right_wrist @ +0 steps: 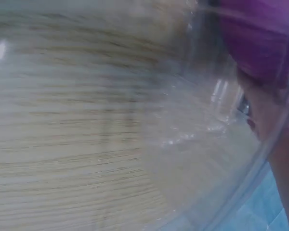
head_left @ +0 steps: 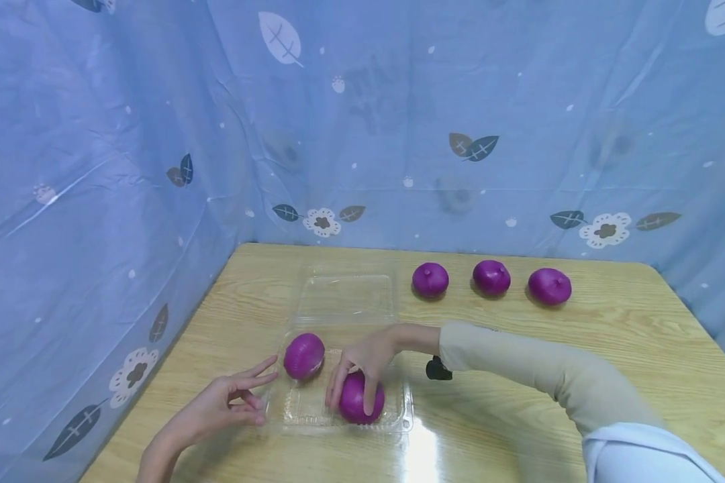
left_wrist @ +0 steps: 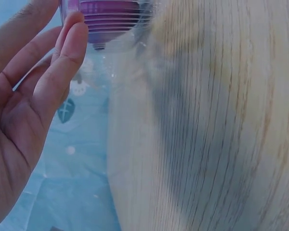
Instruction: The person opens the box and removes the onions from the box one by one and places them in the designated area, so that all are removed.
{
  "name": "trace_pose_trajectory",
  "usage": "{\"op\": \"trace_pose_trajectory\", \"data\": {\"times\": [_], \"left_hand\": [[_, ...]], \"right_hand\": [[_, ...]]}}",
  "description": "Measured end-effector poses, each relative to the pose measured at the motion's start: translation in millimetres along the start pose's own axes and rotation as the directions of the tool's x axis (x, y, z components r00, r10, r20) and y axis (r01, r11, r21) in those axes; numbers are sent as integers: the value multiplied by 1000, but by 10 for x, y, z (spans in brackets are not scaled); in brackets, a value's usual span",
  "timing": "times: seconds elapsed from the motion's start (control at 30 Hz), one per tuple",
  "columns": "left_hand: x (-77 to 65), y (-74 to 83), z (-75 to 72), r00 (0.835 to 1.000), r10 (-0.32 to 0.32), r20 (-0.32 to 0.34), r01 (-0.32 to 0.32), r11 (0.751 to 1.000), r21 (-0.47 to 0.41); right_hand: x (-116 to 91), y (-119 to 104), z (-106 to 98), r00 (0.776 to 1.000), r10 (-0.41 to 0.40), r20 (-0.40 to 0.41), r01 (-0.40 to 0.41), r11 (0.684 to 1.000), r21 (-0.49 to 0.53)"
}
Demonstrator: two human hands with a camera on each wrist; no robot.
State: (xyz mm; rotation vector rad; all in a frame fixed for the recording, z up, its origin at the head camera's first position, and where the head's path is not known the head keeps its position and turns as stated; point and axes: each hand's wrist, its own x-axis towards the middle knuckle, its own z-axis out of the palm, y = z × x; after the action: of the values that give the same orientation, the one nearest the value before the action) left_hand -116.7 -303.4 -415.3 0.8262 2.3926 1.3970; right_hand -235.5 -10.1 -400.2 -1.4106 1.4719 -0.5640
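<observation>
A clear plastic container (head_left: 314, 425) lies opened on the table, its lid (head_left: 346, 298) folded back toward the curtain. My right hand (head_left: 368, 362) reaches down over its right half and grips a purple onion (head_left: 361, 400), thumb and fingers spread round the sides. A second onion (head_left: 304, 356) sits in the left half. At the left rim, my left hand (head_left: 229, 402) pinches the edge between thumb and fingertips, two other fingers stretched out. In the left wrist view, fingertips (left_wrist: 74, 41) meet the ribbed wall (left_wrist: 113, 21), with purple showing through.
Three more purple onions (head_left: 430, 280) (head_left: 491, 278) (head_left: 550, 286) stand in a row at the back right of the wooden table (head_left: 610, 335). A blue patterned curtain (head_left: 399, 134) hangs behind and along the left side. A small black object (head_left: 438, 369) shows beneath the right sleeve.
</observation>
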Motion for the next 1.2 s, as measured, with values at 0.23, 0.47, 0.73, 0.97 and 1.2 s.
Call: {"op": "trace_pose_trajectory", "data": {"times": [0.23,0.47,0.73,0.97,1.2], "left_hand": [[-28,-19,3,1000,-4,-12,4,1000,-17],[-22,-36,-1,1000,12,-7,-12,1000,-4],[-11,-21,-13,1000,-7,10,7,1000,-28],[-10,-27,1,1000,26,15,-25,999,-35],[-6,-28,26,999,40,17,-39,998,-52]], "right_hand": [[-211,2,100,998,59,0,-58,988,-144],[-370,-1,95,981,37,-192,-50,997,-61],[-610,-52,134,935,13,-354,1,999,37],[-917,-191,267,901,12,-433,20,997,71],[-1216,-187,482,847,-33,-530,165,965,202]]}}
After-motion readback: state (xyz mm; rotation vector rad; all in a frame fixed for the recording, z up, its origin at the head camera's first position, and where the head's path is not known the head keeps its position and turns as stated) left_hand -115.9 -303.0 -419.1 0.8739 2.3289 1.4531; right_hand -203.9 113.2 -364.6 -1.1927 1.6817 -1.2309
